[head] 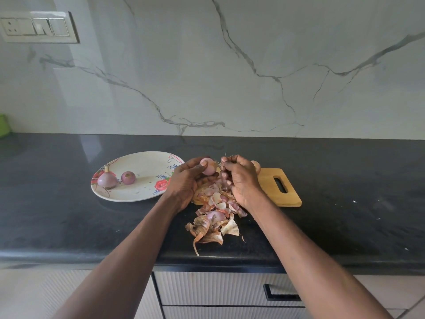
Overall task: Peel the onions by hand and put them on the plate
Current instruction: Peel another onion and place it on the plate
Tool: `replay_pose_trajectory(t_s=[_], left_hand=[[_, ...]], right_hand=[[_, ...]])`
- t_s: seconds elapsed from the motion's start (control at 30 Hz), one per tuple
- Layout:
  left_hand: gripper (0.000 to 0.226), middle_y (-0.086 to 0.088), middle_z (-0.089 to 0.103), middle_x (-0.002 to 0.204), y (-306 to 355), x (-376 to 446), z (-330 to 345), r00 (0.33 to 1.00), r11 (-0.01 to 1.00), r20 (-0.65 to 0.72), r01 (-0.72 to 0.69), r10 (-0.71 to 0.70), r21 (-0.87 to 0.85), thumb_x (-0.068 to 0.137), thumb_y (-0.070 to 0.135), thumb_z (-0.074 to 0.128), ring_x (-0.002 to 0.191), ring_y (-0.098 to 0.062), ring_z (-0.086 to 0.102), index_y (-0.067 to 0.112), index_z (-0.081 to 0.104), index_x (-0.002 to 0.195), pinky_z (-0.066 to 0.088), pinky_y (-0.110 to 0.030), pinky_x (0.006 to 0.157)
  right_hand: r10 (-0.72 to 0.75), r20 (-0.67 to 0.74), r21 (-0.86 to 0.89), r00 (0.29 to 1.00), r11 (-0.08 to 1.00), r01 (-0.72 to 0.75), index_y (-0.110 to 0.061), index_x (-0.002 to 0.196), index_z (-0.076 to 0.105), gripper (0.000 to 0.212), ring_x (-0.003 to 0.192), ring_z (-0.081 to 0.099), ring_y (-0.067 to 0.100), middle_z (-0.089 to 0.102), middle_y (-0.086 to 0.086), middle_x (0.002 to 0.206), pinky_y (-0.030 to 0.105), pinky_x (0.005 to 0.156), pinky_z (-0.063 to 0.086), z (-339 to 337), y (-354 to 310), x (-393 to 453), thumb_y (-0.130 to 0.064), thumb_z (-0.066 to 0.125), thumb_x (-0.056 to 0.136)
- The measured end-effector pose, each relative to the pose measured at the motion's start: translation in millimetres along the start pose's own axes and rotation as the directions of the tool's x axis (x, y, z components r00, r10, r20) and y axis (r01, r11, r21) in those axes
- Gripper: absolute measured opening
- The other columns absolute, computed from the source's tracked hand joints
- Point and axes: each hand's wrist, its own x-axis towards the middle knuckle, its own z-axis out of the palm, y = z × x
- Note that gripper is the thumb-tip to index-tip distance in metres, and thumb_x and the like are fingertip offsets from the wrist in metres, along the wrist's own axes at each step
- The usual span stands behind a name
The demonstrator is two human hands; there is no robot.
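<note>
One onion (208,168) is gripped in the left hand (187,180) above the cutting board (273,187); skin is pinched by the right hand (239,178). Two peeled onions (128,177) are counted on the plate (142,162); peels (216,217) are heaped on the table (69,215).

Single head-worn wide-angle view, looking forward and down, close over the countertop (69,226), facing the marble wall (230,65)

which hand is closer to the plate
Left. The left hand, gripping an onion, sits just beside the plate rim; the right hand is farther off, over the cutting board.
</note>
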Motion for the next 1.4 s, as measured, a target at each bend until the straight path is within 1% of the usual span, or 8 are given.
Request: replay_pose_trajectory(t_s=[0.1, 0.2, 0.3, 0.43, 0.53, 0.67, 1.1, 1.4], left_hand=[[0.015, -0.021, 0.07, 0.106, 2.7, 3.3, -4.5, 0.994, 0.999, -0.101, -0.036, 0.035, -0.012, 0.099, 0.007, 0.057, 0.09, -0.032, 0.072, 0.001, 0.067, 0.11, 0.064, -0.035, 0.077], [0.018, -0.023, 0.069, 0.104, 3.4, 2.6, -4.4, 0.996, 1.0, -0.082, -0.018, 0.018, -0.004, 0.1, 0.012, 0.058, 0.085, -0.032, 0.07, 0.001, 0.064, 0.112, 0.061, -0.029, 0.067], [0.02, -0.023, 0.07, 0.101, 0.7, 3.2, -4.6, 0.997, 0.999, -0.08, -0.018, 0.021, 0.04, 0.099, 0.016, 0.06, 0.079, -0.027, 0.07, 0.001, 0.064, 0.111, 0.06, -0.029, 0.066], [0.025, -0.022, 0.07, 0.101, -1.5, 4.0, -6.0, 0.994, 0.995, -0.105, -0.01, 0.02, 0.095, 0.096, 0.019, 0.064, 0.075, -0.025, 0.069, 0.0, 0.067, 0.113, 0.058, -0.027, 0.062], [0.029, -0.021, 0.069, 0.097, -1.3, 3.5, -6.6, 0.993, 0.991, -0.115, -0.017, 0.032, 0.133, 0.094, 0.024, 0.067, 0.07, -0.023, 0.066, 0.001, 0.068, 0.111, 0.056, -0.026, 0.059], [0.034, -0.014, 0.069, 0.084, 0.3, -0.7, -2.6, 0.998, 0.986, -0.059, -0.028, 0.038, 0.163, 0.084, 0.031, 0.072, 0.066, -0.021, 0.063, 0.001, 0.07, 0.098, 0.053, -0.025, 0.055], [0.024, -0.011, 0.064, 0.08, 3.8, -9.1, 2.5, 0.996, 0.99, 0.048, -0.082, 0.077, 0.112, 0.085, 0.019, 0.067, 0.059, -0.014, 0.064, 0.0, 0.058, 0.096, 0.05, -0.022, 0.048], [0.044, -0.012, 0.074, 0.09, -7.9, -1.7, -5.0, 0.983, 0.935, 0.004, -0.173, 0.181, 0.311, 0.08, 0.031, 0.075, 0.082, -0.024, 0.072, -0.001, 0.063, 0.108, 0.058, -0.032, 0.068]], right_hand=[[0.0, -0.015, 0.018, 1.0, 1.0, 0.001, -0.011, 0.077, 0.055, 0.02, 0.041, 0.041, 0.008, 0.053, 0.003, 0.063, 0.019, 0.033, 0.024, -6.9, -4.1, 0.6, -0.001, 0.064, 0.09], [-0.117, -0.055, -0.29, 0.992, 0.952, 0.096, -0.012, 0.068, 0.055, 0.026, 0.042, 0.045, 0.013, 0.053, 0.003, 0.059, 0.024, 0.04, 0.033, -15.5, -4.5, 2.0, -0.018, 0.07, 0.089], [-0.26, 0.076, -0.687, 0.963, 0.686, 0.24, -0.005, 0.066, 0.064, 0.034, 0.055, 0.054, 0.015, 0.061, 0.002, 0.06, 0.028, 0.056, 0.042, -13.5, 3.3, 0.7, -0.032, 0.073, 0.086], [-0.187, 0.179, -0.837, 0.966, 0.486, 0.249, -0.021, 0.093, 0.073, 0.013, 0.086, 0.065, 0.015, 0.071, -0.004, 0.094, 0.031, 0.075, 0.055, -9.4, 8.9, -0.1, -0.017, 0.074, 0.081], [-0.339, 0.183, -0.797, 0.923, 0.498, 0.341, -0.016, 0.115, 0.066, 0.025, 0.104, 0.059, 0.015, 0.063, -0.001, 0.115, 0.032, 0.086, 0.051, -8.6, 9.5, -0.5, -0.022, 0.067, 0.091], [-0.266, 0.271, -0.797, 0.925, 0.476, 0.371, -0.012, 0.094, 0.057, 0.037, 0.074, 0.057, 0.017, 0.062, 0.0, 0.083, 0.032, 0.059, 0.039, -4.0, 14.3, -2.4, -0.048, 0.05, 0.099], [-0.304, 0.34, -0.689, 0.89, 0.563, 0.456, -0.011, 0.076, 0.058, 0.033, 0.06, 0.046, 0.011, 0.054, 0.0, 0.068, 0.027, 0.054, 0.035, 0.1, 12.8, -0.7, -0.025, 0.047, 0.105], [-0.361, 0.241, -0.733, 0.901, 0.541, 0.413, -0.006, 0.078, 0.052, 0.026, 0.061, 0.044, 0.014, 0.049, -0.001, 0.068, 0.022, 0.047, 0.026, 3.7, 22.1, 3.9, -0.014, 0.046, 0.102]])
